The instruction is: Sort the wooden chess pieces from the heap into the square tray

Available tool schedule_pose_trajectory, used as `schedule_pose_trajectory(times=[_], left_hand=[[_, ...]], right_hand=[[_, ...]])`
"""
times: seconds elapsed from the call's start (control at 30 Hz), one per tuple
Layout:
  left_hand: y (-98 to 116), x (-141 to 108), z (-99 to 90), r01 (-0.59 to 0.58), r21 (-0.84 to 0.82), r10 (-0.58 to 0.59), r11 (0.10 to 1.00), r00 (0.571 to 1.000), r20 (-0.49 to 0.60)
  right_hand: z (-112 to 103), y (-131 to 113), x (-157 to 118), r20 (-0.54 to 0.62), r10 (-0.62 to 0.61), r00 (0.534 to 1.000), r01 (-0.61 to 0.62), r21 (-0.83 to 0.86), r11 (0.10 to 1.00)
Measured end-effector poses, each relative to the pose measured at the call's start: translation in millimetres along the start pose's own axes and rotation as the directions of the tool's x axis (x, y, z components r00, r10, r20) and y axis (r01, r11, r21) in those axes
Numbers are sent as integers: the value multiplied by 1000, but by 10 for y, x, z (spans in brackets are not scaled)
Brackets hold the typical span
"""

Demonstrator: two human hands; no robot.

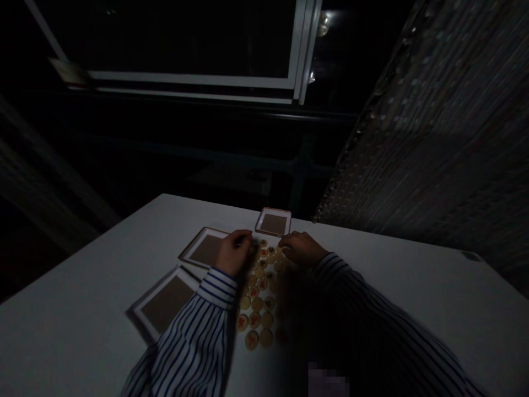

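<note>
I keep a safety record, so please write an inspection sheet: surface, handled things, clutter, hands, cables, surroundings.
Surface: white flat table, partly shadowed.
Handled things: pale round discs, some with red or dark marks, grouped between the arms.
Clutter: two rectangular brown-centred, white-bordered trays or frames at left; a similar one beyond the discs.
Hands: left hand and right hand flank the discs' far end; both grips unclear.
Cables: nothing seen.
Surroundings: dark; white window frame; grey beaded curtain at right.

Left hand is loosely curled — right hand points inward, palm down.
</note>
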State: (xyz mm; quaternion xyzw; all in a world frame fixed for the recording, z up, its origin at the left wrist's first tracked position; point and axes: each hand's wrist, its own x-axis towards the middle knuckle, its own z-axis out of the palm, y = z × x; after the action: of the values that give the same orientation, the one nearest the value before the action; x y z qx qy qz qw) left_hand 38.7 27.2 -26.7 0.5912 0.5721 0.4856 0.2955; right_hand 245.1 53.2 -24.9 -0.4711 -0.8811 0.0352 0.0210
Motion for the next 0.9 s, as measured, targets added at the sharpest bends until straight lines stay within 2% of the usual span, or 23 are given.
schedule_pose_trajectory(times=[0.23,0.43,0.6,0.67,0.73,0.8,0.9], left_hand=[[-12,170,140,16,19,-19,1000,986,164],[-127,178,200,-29,66,14,997,976,217],[-183,180,236,-80,89,59,993,974,218],[-195,175,254,-110,114,82,987,970,227],[-191,162,277,-134,148,96,980,967,237],[-172,142,305,-155,174,107,973,961,256],[-136,109,356,-175,195,115,965,952,284]], right_hand=[[31,18,80,72,-67,995,69,-30,997],[50,46,111,96,-77,992,81,-43,996],[11,65,96,79,-76,994,78,-26,997],[-7,90,83,42,-79,996,77,48,996],[-15,122,72,-6,-72,997,71,208,975],[-13,154,66,-49,-28,998,45,400,915],[-7,178,59,-49,54,997,-15,596,803]])
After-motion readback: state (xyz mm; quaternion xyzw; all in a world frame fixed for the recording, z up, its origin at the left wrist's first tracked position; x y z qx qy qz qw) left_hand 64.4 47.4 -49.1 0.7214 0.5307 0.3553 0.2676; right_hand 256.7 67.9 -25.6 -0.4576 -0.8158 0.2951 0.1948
